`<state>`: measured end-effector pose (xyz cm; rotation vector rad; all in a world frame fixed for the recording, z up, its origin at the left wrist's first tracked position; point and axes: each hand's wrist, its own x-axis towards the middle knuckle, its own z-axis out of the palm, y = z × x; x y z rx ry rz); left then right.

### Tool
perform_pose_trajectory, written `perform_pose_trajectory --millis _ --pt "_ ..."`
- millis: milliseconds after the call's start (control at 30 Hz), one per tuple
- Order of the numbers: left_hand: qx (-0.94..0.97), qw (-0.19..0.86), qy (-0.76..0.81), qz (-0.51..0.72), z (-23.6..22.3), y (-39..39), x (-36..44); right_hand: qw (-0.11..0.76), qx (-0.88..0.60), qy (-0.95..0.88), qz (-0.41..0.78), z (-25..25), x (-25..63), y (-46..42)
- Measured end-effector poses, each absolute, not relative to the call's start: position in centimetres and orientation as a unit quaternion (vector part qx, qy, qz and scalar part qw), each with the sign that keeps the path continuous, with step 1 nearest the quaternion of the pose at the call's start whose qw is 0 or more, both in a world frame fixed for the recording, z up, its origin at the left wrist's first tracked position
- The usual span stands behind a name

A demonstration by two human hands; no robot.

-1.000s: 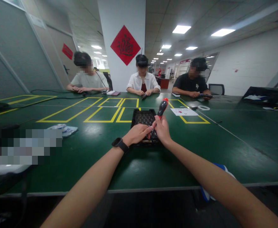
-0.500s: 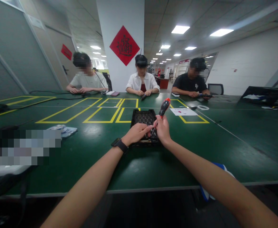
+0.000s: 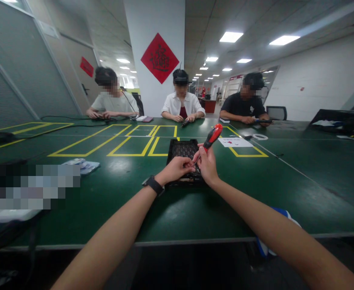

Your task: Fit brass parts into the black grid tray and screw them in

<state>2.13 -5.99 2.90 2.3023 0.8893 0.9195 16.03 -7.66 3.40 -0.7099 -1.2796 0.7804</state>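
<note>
My right hand [image 3: 208,165] is closed around a screwdriver [image 3: 213,136] with a red and black handle. The handle leans up and to the right, while the thin shaft points down and left toward my left fingers. My left hand [image 3: 175,169], with a dark watch [image 3: 153,185] on the wrist, has its fingertips pinched together by the screwdriver's tip. Whatever sits in that pinch is too small to make out. Under both hands a black rectangular open case [image 3: 180,149] with a patterned inside lies on the green table [image 3: 128,209].
Across the table sit three people, several holding small items. Yellow tape outlines [image 3: 125,154] mark the tabletop. A white paper [image 3: 234,142] and a tape roll [image 3: 259,137] lie at the right. Plastic packets [image 3: 88,166] lie at the left, near a blurred patch.
The screwdriver's handle has tilted further to the right, with its red side now showing more. My left fingers have drawn into a tighter pinch near the tip. The case stays put.
</note>
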Motion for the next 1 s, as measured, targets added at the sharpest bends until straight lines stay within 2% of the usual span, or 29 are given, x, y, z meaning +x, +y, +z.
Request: perform_pose_trajectory --millis 100,300,467,667,767,1000 --pt "0.843 0.274 0.321 0.333 2.92 -6.09 2.25 0.673 -0.306 -0.57 0.359 3.35 16.07 -7.67" --pt "0.839 0.241 0.336 0.353 2.86 -6.15 2.26 0.688 -0.307 -0.575 0.32 3.18 15.85 -7.72" --pt "0.835 0.279 0.342 0.33 2.75 -5.94 2.07 0.682 -0.313 -0.578 0.321 3.19 15.88 -7.77" --pt "0.849 0.32 0.276 0.317 3.2 -6.31 2.16 0.654 -0.314 -0.573 0.382 3.45 16.06 -7.94" --pt "0.846 0.337 0.266 0.317 3.28 -6.51 2.26 0.655 -0.314 -0.584 0.362 3.49 15.96 -8.1" --pt "0.852 0.27 0.307 0.326 2.94 -6.21 2.06 0.679 -0.288 -0.572 0.359 3.35 15.72 -7.93"
